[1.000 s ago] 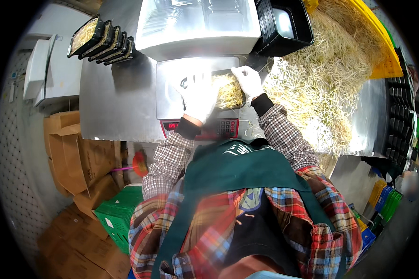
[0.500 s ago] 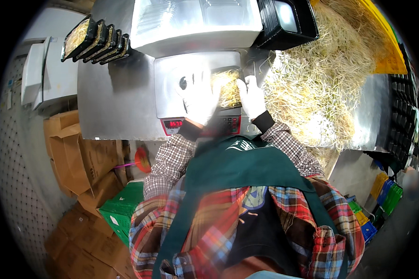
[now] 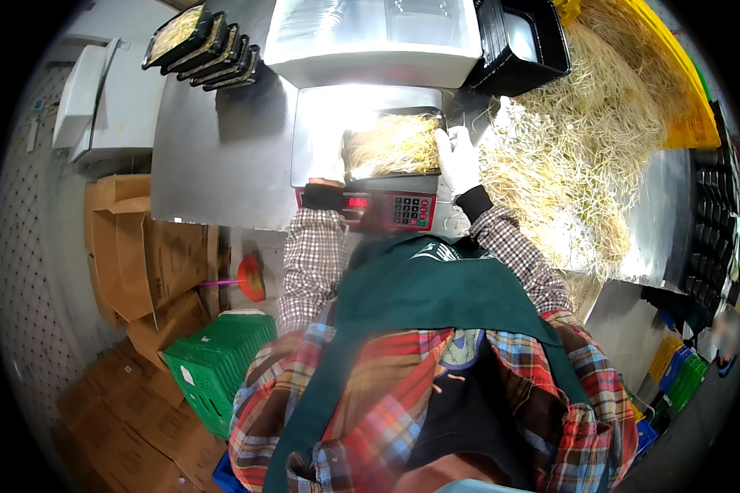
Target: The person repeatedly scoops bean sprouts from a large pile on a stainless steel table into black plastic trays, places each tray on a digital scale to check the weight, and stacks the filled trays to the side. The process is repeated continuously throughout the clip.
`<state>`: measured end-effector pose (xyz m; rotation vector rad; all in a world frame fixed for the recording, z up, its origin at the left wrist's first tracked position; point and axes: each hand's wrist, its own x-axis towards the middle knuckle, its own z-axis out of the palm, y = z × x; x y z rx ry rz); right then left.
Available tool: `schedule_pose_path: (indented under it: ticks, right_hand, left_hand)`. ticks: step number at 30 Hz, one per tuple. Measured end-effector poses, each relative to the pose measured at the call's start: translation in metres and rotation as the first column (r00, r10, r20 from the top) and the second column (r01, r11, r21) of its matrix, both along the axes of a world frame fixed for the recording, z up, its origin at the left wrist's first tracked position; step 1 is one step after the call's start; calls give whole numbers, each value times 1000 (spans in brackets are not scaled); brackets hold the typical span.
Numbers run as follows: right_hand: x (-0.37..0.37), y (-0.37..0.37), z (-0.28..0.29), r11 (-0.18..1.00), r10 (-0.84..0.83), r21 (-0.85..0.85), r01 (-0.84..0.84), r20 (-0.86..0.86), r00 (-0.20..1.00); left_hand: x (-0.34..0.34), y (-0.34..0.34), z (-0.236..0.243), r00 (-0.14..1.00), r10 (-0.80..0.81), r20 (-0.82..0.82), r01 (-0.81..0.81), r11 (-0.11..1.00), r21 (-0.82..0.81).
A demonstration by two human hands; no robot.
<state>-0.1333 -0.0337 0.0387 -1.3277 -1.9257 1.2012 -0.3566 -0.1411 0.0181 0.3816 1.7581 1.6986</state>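
A black tray of bean sprouts [image 3: 395, 145] is over the metal plate of a weighing scale [image 3: 312, 105] with a red-framed keypad and display. My left hand [image 3: 330, 156], in a white glove, grips the tray's left edge; strong glare washes out its fingers. On the other side my right hand [image 3: 459, 160], also white-gloved, is closed on the tray's right edge with thumb and fingers. Pale sprouts fill the tray to its rim. Whether the tray rests on the plate or is slightly raised, I cannot tell.
Loose sprouts [image 3: 559, 164] are heaped at the right, spilling from a yellow crate [image 3: 689, 119]. Behind the scale stand a white box [image 3: 370, 66] of clear plastic lids and stacked empty black trays [image 3: 522, 70]. Several filled trays [image 3: 210, 49] lean in a row at the far left.
My left hand has moved from over the sprouts to the tray's left edge, uncovering the tray. The scale's display has changed. The whole view has shifted slightly.
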Motion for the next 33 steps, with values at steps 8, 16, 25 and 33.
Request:
schedule_pose_path:
  ticks: [8,16,25,33]
  right_hand:
    - [-54,28,65,625,192,755,-198,97,977]
    - [-122,0,46,740,347,298,-604,599,721]
    - [-118,10,29,781,281,519,-347,205,938]
    - [147,-35,37,867,-29,488,-102,254,967]
  left_hand:
    - [70,-74,45,867,180,464,-225,973,43]
    - [91,-77,-19,944,-31,328,35,999,-4]
    - [46,-67,17,953,-4,304,-40,990,137]
    - [-175,-120,-12,899,334,283,-393,900,189]
